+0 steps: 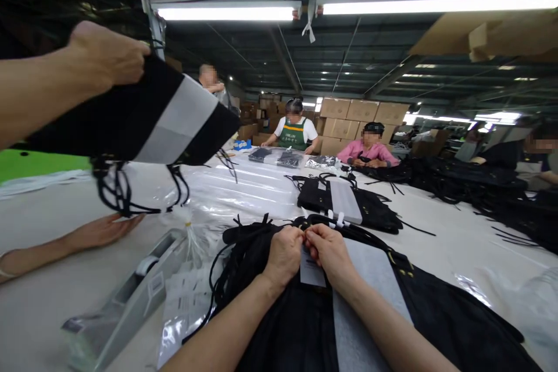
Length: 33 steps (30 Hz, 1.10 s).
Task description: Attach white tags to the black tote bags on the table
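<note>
Both my hands pinch a small white tag [312, 270] between them. My left hand [285, 254] and right hand [329, 253] touch at the fingertips. Under them lies a black bag [444, 314] on the table [35, 302], close to me. Another person's hand [107, 58] lifts a second bag [143, 116] nearby.

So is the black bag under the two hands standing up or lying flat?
Lying flat: the black bag spreads across the table under both hands.

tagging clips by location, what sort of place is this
Most likely a factory packing floor: stacked cardboard cartons at the back, black bags spread over a long shared table, several seated workers.
</note>
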{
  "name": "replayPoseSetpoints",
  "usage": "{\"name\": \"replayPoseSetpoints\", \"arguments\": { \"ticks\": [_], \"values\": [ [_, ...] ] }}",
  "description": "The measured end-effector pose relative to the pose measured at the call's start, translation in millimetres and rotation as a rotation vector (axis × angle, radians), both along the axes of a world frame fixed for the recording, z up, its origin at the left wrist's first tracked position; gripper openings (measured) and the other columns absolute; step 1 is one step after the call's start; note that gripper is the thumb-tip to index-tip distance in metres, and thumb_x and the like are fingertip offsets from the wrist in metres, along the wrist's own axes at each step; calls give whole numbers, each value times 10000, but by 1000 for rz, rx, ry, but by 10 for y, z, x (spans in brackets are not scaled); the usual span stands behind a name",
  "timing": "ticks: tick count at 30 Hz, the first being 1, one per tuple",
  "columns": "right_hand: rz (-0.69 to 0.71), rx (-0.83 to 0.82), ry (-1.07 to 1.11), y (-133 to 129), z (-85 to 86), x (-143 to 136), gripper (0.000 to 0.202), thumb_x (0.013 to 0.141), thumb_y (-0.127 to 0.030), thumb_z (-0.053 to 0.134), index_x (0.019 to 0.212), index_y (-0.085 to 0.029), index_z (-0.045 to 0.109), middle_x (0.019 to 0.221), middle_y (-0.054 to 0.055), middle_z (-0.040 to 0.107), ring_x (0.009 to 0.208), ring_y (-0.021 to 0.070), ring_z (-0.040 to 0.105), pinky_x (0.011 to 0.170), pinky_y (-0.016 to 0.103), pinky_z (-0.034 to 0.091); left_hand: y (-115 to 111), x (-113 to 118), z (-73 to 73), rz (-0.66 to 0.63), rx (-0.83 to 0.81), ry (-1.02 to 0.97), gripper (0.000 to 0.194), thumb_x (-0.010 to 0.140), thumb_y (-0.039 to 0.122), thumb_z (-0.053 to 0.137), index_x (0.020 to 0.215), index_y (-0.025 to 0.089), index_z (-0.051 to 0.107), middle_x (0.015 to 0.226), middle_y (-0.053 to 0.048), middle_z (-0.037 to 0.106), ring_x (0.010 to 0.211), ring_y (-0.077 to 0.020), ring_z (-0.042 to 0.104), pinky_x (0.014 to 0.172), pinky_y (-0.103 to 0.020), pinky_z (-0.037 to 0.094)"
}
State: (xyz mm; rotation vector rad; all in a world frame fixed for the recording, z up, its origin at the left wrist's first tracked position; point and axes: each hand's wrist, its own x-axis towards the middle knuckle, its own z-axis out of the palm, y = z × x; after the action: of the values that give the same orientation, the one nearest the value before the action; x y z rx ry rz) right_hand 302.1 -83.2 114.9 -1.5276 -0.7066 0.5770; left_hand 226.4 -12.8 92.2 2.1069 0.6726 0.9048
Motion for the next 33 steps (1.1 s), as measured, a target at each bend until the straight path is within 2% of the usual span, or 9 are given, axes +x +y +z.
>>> {"name": "replayPoseSetpoints", "arguments": {
  "ticks": [7, 12, 19, 22, 26, 30, 33],
  "values": [
    [40, 12, -83, -32, -34, 5, 186, 656, -351, 501, 616, -172, 537, 423, -66, 464, 341, 56, 395, 315, 153, 303, 34, 3, -32, 5, 11, -3, 214, 760, 172, 403, 624, 174, 568, 666, -9, 559, 655, -136, 526, 636, -238, 386],
    [27, 7, -60, 7, -77, 40, 152, 637, -324, 527, 634, -172, 524, 460, -62, 496, 349, 57, 419, 303, 146, 304, 42, 3, -46, -10, 16, -22, 208, 750, 153, 400, 619, 181, 560, 656, -1, 540, 661, -134, 517, 652, -239, 389],
    [40, 23, 4, -3, -33, 50, 157, 613, -315, 543, 592, -160, 523, 445, -55, 496, 330, 45, 394, 296, 141, 271, 40, -10, -30, -21, -16, -62, 185, 735, 164, 421, 639, 183, 578, 692, -10, 580, 691, -141, 547, 676, -241, 404],
    [32, 26, 7, -10, -31, 41, 169, 601, -325, 554, 597, -158, 531, 447, -57, 500, 332, 44, 393, 297, 141, 273, 52, -11, -35, -7, -79, -73, 147, 731, 179, 430, 655, 177, 555, 602, 11, 561, 578, -128, 537, 598, -229, 405],
    [18, 20, 6, -9, -33, 34, 176, 602, -334, 547, 591, -160, 524, 420, -65, 484, 320, 44, 382, 294, 142, 273, 62, -34, -26, -36, -133, -70, 135, 737, 195, 432, 638, 185, 523, 472, 57, 466, 422, -97, 446, 480, -200, 365],
    [20, 8, 7, -12, -31, 40, 169, 608, -328, 531, 577, -162, 513, 400, -70, 468, 314, 44, 379, 295, 142, 275, 58, -52, -29, -88, -77, -98, 157, 744, 176, 409, 666, 183, 546, 607, 28, 515, 508, -93, 463, 503, -188, 368],
    [22, -10, 11, -5, -29, 46, 155, 597, -314, 527, 572, -161, 508, 407, -67, 480, 307, 43, 382, 289, 142, 278, 58, -37, -53, -80, -52, -105, 184, 755, 179, 382, 684, 176, 551, 651, 12, 518, 554, -102, 478, 519, -195, 372]
  ]
}}
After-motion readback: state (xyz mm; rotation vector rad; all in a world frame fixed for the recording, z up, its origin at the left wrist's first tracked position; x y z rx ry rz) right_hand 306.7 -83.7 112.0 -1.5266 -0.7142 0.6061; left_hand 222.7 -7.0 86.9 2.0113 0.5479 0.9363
